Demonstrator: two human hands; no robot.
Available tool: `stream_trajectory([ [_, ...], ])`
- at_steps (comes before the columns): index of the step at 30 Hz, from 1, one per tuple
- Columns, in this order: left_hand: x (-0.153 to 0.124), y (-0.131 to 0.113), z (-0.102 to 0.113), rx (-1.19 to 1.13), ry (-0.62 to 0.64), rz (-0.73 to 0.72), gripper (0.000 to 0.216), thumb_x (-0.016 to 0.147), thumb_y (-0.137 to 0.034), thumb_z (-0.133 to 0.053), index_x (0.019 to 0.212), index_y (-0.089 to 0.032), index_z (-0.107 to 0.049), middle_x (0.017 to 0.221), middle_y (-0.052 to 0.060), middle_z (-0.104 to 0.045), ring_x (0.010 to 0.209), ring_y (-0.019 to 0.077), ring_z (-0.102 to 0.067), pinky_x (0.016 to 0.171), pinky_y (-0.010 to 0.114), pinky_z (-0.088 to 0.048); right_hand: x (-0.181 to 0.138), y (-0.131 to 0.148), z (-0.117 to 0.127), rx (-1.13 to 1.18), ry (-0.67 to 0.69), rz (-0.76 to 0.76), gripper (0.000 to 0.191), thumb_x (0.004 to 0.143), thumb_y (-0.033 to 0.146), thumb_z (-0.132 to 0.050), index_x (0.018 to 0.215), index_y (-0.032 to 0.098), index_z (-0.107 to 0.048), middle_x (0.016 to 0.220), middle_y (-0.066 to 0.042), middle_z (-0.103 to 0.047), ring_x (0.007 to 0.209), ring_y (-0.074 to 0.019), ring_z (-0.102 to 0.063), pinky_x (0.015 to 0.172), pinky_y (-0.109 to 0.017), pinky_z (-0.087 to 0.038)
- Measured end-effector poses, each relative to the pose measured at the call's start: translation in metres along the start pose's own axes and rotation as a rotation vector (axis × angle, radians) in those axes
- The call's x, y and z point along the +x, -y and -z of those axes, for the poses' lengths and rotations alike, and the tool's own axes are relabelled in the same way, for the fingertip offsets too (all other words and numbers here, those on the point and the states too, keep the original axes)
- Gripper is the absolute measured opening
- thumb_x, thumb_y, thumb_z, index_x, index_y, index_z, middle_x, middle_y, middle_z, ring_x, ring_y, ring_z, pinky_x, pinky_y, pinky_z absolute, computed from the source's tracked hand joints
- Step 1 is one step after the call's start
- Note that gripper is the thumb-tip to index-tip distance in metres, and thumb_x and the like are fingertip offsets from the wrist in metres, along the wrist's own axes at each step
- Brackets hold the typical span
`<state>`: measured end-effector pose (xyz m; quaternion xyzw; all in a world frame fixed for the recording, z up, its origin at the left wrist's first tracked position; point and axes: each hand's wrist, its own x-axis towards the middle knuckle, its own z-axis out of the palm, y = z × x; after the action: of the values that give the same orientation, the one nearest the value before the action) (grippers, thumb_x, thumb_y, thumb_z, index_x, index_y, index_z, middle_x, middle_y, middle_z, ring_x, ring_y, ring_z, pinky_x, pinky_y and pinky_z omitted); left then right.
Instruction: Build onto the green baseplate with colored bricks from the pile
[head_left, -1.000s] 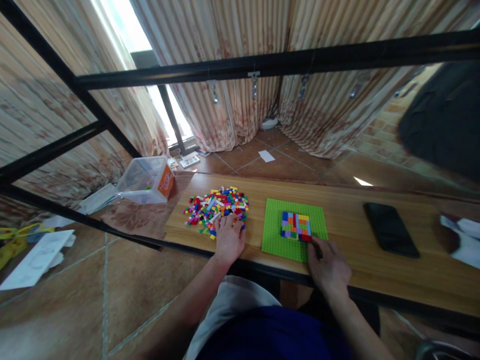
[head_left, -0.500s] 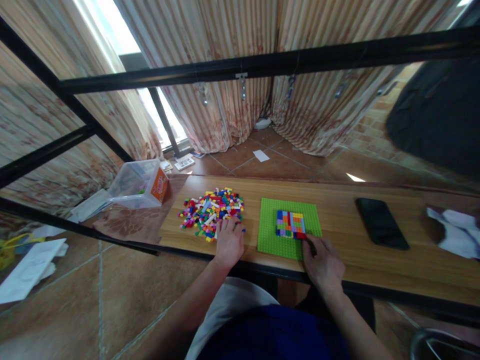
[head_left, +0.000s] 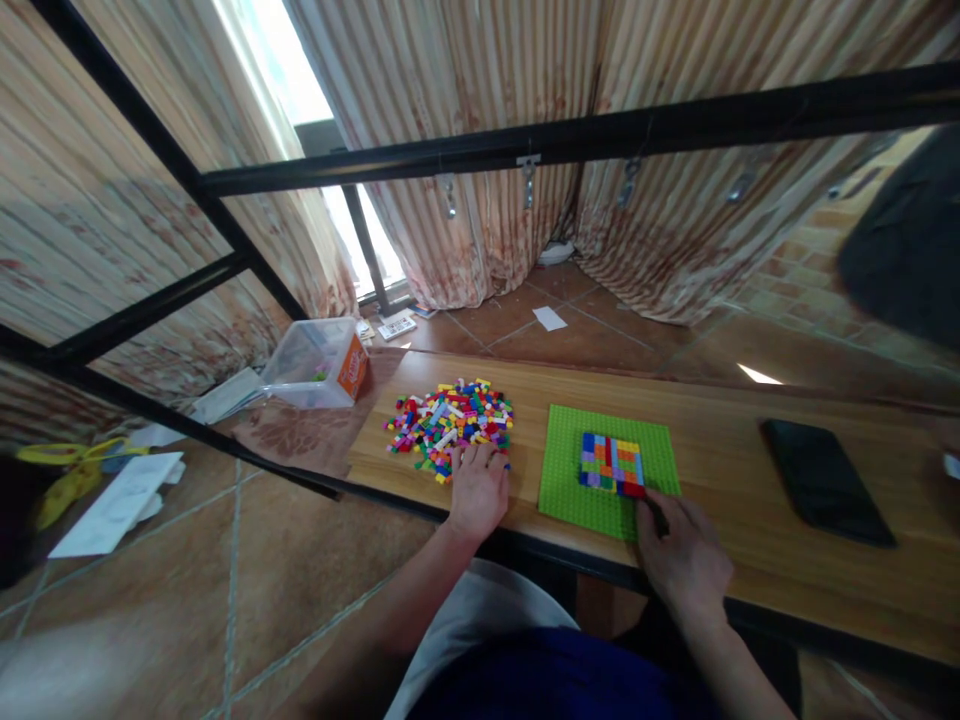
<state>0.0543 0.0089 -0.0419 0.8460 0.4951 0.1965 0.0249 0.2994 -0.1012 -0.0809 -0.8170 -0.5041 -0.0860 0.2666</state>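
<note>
Not much has moved since a second ago: your left hand (head_left: 477, 490) still rests fingers-down on the loose brick pile (head_left: 450, 425). Your right hand (head_left: 681, 555) stays at the brick patch (head_left: 612, 466) on the green baseplate (head_left: 570, 485); can't tell what either one grips.

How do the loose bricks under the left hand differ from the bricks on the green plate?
The loose bricks lie scattered in a pile on the table; the bricks on the green plate form one flat, tidy rectangle. The left hand rests on the pile; the right hand touches the rectangle's corner. Both are multicoloured.
</note>
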Motion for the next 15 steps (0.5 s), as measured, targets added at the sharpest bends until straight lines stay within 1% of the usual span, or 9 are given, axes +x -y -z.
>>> stream_trajectory([
  [6, 0.002, 0.01, 0.003, -0.008, -0.045, 0.047, 0.011, 0.084, -0.016, -0.057, 0.09, -0.021, -0.064, 0.107, 0.006, -0.064, 0.101, 0.0257, -0.054, 0.097, 0.048, -0.037, 0.0, -0.002, -0.001, 0.0, -0.024, 0.021, 0.038, 0.091, 0.045, -0.044, 0.103, 0.019, -0.069, 0.101, -0.007, -0.068, 0.087, -0.021, -0.063, 0.063, -0.028, -0.042],
  [10, -0.004, 0.016, 0.006, -0.061, -0.101, 0.058, 0.014, 0.082, -0.016, -0.06, 0.094, -0.022, -0.064, 0.11, 0.005, -0.065, 0.105, 0.0252, -0.054, 0.101, 0.047, -0.036, -0.001, -0.005, -0.003, -0.004, -0.014, 0.011, 0.039, 0.091, 0.047, -0.044, 0.105, 0.02, -0.069, 0.102, -0.006, -0.068, 0.081, -0.0189, -0.062, 0.061, -0.028, -0.041],
  [12, -0.008, 0.02, 0.008, -0.086, -0.125, 0.064, 0.017, 0.081, -0.019, -0.062, 0.097, -0.023, -0.065, 0.111, 0.006, -0.065, 0.107, 0.0259, -0.054, 0.101, 0.046, -0.036, -0.002, -0.005, -0.002, -0.014, 0.013, 0.007, 0.038, 0.091, 0.046, -0.044, 0.106, 0.021, -0.068, 0.103, -0.006, -0.068, 0.081, -0.0185, -0.062, 0.061, -0.028, -0.042],
  [15, -0.011, 0.029, 0.01, -0.092, -0.167, 0.108, 0.018, 0.083, -0.022, -0.062, 0.101, -0.023, -0.065, 0.111, 0.007, -0.065, 0.107, 0.0267, -0.055, 0.096, 0.044, -0.04, -0.002, -0.004, -0.001, -0.029, 0.039, -0.002, 0.037, 0.091, 0.045, -0.044, 0.106, 0.021, -0.068, 0.105, -0.007, -0.068, 0.086, -0.0207, -0.062, 0.062, -0.029, -0.042],
])
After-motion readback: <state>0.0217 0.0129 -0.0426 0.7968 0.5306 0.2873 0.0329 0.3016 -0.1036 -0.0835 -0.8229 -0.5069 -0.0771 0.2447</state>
